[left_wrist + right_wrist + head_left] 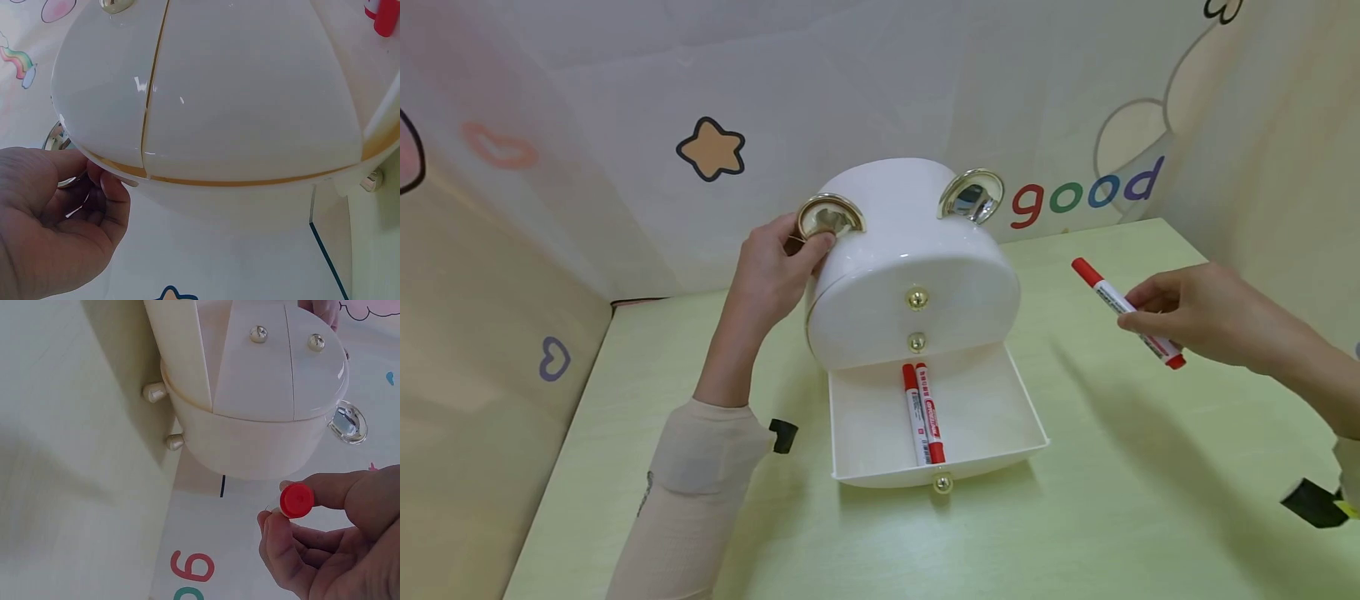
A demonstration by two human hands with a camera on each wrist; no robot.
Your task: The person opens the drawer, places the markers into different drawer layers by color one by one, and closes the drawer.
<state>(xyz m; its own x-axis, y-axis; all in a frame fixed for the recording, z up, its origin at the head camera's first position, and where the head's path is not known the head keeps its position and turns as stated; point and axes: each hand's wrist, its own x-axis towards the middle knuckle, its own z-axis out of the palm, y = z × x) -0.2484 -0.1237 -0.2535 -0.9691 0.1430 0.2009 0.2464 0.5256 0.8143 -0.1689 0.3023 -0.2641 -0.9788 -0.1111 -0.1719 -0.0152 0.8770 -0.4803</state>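
Note:
A white, rounded drawer box (917, 208) with two gold ear-like rings stands on the table, its bottom drawer (992, 400) pulled out. Two red-capped markers (928, 408) lie side by side in that drawer. My left hand (775, 271) grips the left ear (831, 218) between thumb and fingers; in the left wrist view the hand (62, 219) is at the box's edge. To the right of the box, my right hand (1195, 317) pinches another red-and-white marker (1112, 296) in the air, its red end (297, 500) facing the right wrist camera.
Small gold knobs (917, 298) sit on the box front, one more on the pulled-out drawer. The pale green table (1120, 517) extends around the box. Behind stands a printed cloth backdrop (850, 75) with a star and the word "good".

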